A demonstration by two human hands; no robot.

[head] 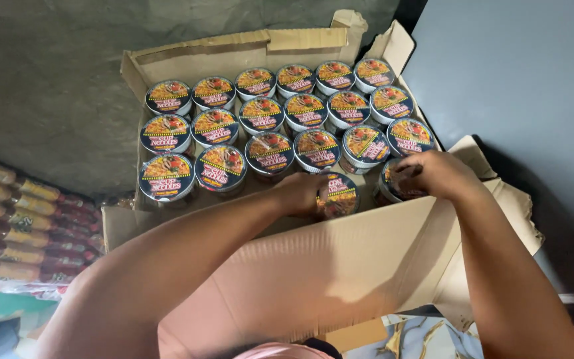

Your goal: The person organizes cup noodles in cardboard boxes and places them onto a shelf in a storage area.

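Grey floor surrounds our open cardboard box (340,266). We count eighteen lidded noodle cups (270,151) uncovered inside it. Nearest its front wall, our left hand (303,194) and right hand (433,174) each clamp another cup, both partly hidden.

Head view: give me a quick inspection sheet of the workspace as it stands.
Surface: grey floor under the box.
Job's things: open cardboard box with rows of lidded noodle cups; front row only partly filled.
Clutter: wrapped packs stacked at left.
Grippers: left hand on a front-row cup; right hand on another cup by the box's right wall.
Cables: nothing seen.
Surroundings: grey panel at right.
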